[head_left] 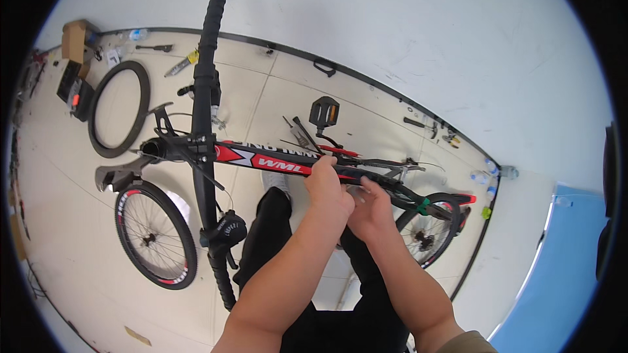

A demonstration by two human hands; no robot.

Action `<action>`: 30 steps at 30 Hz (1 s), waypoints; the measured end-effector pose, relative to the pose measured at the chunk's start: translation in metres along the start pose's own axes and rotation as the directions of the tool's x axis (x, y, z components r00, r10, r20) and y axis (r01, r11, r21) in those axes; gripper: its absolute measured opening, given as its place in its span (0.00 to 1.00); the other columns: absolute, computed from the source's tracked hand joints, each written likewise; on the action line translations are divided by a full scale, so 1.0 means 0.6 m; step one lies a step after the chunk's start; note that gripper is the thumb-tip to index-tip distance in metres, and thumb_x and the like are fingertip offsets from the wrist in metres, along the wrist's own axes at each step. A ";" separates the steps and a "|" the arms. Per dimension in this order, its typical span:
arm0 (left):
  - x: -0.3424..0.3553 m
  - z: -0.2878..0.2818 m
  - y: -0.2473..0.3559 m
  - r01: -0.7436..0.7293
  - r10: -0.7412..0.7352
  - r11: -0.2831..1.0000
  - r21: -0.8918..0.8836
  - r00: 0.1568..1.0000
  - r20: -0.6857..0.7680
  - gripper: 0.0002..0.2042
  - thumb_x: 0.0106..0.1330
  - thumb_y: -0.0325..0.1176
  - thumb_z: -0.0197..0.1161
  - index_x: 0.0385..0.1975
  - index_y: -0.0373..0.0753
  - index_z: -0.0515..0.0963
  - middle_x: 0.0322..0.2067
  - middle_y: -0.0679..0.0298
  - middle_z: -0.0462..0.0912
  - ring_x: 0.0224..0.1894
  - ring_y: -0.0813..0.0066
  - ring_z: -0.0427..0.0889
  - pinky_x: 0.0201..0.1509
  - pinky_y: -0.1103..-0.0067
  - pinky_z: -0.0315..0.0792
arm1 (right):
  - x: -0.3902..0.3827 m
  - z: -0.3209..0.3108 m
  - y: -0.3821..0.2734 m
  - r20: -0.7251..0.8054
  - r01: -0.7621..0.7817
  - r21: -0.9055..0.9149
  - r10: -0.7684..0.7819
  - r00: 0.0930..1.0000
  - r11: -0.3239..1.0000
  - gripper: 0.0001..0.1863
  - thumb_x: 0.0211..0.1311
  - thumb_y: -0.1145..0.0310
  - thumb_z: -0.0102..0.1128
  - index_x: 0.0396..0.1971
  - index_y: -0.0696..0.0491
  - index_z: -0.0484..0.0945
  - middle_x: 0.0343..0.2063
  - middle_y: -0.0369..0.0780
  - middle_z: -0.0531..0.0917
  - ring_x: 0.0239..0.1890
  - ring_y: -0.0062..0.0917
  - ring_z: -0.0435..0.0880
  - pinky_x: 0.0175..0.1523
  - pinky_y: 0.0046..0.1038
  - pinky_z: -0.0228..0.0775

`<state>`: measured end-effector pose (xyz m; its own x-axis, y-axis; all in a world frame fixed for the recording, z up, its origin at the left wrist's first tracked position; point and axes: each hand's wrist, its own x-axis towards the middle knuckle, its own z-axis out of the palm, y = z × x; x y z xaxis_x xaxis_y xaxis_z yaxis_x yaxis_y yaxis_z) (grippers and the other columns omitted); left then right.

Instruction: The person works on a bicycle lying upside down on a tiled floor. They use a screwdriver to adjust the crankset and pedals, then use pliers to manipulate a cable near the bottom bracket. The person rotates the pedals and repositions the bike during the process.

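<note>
A black, red and white bicycle frame point(271, 163) stretches across the middle, with its handlebar point(205, 108) at the left. My left hand point(325, 186) is closed around the frame's long tube near its middle. Just to the right, my right hand point(373, 212) has loosely curled fingers, apart from each other, close against the tube's near side. The fingertips overlap the left hand's edge and look slightly blurred. A green tie point(423, 206) is fastened toward the frame's rear, beside the rear wheel point(428, 238). The far pedal point(324, 112) sticks out beyond the frame.
A loose front wheel point(156, 235) and a black tyre point(118, 110) are at the left. Beyond them stand cardboard boxes point(75, 46). A hammer point(420, 126), pliers point(451, 139) and plastic bottles point(481, 176) lie along the wall. A blue panel point(556, 268) stands at right.
</note>
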<state>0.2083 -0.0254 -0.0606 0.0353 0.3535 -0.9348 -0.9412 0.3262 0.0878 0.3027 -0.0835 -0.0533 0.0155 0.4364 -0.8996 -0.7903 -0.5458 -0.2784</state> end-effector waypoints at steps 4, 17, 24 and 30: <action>-0.011 -0.017 0.007 0.023 -0.028 0.997 0.071 0.997 0.070 0.14 0.63 0.27 0.55 0.46 0.29 0.66 0.47 0.50 0.71 0.53 0.59 0.74 0.66 0.64 0.63 | 0.077 0.031 -0.001 0.045 0.031 0.271 -0.044 0.998 0.962 0.16 0.68 0.57 0.53 0.46 0.54 0.72 0.42 0.43 0.78 0.46 0.33 0.79 0.54 0.39 0.72; 0.025 0.091 0.095 -0.486 0.226 0.455 0.746 0.873 0.432 0.37 0.62 0.28 0.65 0.69 0.32 0.52 0.54 0.47 0.74 0.57 0.56 0.75 0.61 0.60 0.70 | 0.105 0.030 0.022 -0.036 -0.037 0.513 0.065 0.997 0.858 0.10 0.69 0.67 0.56 0.46 0.52 0.71 0.38 0.38 0.77 0.41 0.26 0.78 0.50 0.37 0.72; 0.190 0.104 0.099 0.010 0.143 -0.201 0.979 0.990 0.019 0.44 0.61 0.25 0.64 0.74 0.39 0.43 0.58 0.51 0.74 0.58 0.55 0.74 0.59 0.53 0.67 | 0.090 0.056 0.017 -0.053 -0.090 0.572 0.146 0.988 0.815 0.10 0.70 0.68 0.53 0.46 0.54 0.70 0.39 0.39 0.75 0.43 0.29 0.77 0.53 0.38 0.71; 0.241 0.102 0.093 -0.026 0.034 -0.076 0.997 0.999 0.029 0.38 0.68 0.21 0.56 0.74 0.44 0.44 0.53 0.56 0.80 0.57 0.62 0.74 0.65 0.54 0.61 | 0.081 0.055 0.003 -0.118 -0.083 0.566 0.180 0.977 0.821 0.10 0.69 0.69 0.55 0.44 0.58 0.70 0.39 0.40 0.75 0.42 0.28 0.77 0.53 0.37 0.71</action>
<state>0.1816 0.0975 -0.1698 0.0133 0.3896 -0.9209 0.4056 0.8397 0.3611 0.2816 -0.0395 -0.0863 -0.0546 0.2434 -0.9684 -0.9962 -0.0793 0.0362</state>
